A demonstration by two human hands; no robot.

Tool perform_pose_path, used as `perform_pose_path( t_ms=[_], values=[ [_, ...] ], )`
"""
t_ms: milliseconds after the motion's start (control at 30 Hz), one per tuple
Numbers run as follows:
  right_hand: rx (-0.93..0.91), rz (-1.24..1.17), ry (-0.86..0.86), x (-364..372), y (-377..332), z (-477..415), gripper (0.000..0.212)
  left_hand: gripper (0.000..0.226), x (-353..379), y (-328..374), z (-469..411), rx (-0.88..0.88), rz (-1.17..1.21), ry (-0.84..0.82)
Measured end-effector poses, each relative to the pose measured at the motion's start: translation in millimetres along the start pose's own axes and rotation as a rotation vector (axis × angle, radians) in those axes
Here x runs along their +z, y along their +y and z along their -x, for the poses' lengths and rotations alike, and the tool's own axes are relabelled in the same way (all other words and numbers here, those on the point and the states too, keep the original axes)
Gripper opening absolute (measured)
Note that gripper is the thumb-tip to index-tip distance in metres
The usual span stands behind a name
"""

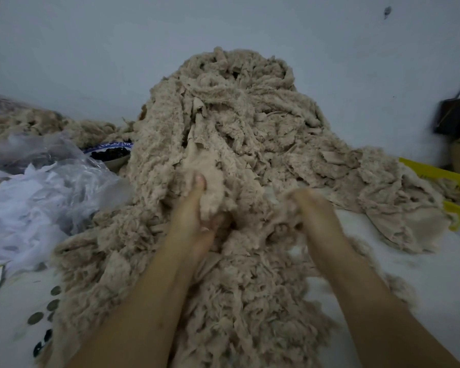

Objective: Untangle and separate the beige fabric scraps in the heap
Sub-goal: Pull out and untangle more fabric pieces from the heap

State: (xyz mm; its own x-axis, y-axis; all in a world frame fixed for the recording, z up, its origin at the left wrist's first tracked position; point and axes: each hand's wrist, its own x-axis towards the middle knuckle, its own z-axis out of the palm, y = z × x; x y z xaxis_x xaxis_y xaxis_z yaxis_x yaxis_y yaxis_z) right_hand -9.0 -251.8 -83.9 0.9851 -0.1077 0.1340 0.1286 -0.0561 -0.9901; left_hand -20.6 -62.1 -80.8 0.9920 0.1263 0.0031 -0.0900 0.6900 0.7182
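Pale grey-blue wall (91,49) across whole background; small dark mark (387,11) high at right.

Heap of beige fabric scraps (237,123) at centre of view, on white bench (409,274). Peaks against wall, spreads forward to near edge, spills right as far as the crate. Frayed, fluffy strips, thoroughly tangled; a few flatter, smoother pieces among them.

Crumpled clear and white plastic sheeting (43,187) at left, touching heap's left flank. Behind it, second beige pile (37,123) along foot of wall, partly under more clear plastic.

Yellow crate (436,173) at right edge, scraps draped over its near rim. Dark bag (454,115) above it against wall, straps running upward; blurred.

Blue-rimmed bowl (109,152) of small dark pieces between sheeting and heap, half hidden by heap.

Bare forearms in from bottom edge, both reaching into middle of heap.

Left hand (197,216): thumb pointing up, fingers wrapped round smooth clump (213,181) of scrap; clump runs upward into a strip buried in heap.

Right hand (311,208): knuckles up, fingers curled round fluffy tuft (284,208), outline smeared by motion. Just beside left hand, not touching it.

Row of small round discs (35,317) on bench at lower left, just beside heap's edge; some grey-brown, some dark
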Motion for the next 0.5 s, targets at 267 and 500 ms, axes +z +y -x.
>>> perform_pose_path(
  t_ms=[267,500],
  values=[
    [-0.124,-0.076,-0.293,17.9,9.0,6.5,0.058,0.043,6.1,-17.3,8.0,-0.030,-0.384,-0.224],
    [-0.045,-0.184,-0.090,29.0,7.6,7.9,0.023,0.022,7.2,-27.3,11.3,0.037,-0.637,-0.335]
  ],
)
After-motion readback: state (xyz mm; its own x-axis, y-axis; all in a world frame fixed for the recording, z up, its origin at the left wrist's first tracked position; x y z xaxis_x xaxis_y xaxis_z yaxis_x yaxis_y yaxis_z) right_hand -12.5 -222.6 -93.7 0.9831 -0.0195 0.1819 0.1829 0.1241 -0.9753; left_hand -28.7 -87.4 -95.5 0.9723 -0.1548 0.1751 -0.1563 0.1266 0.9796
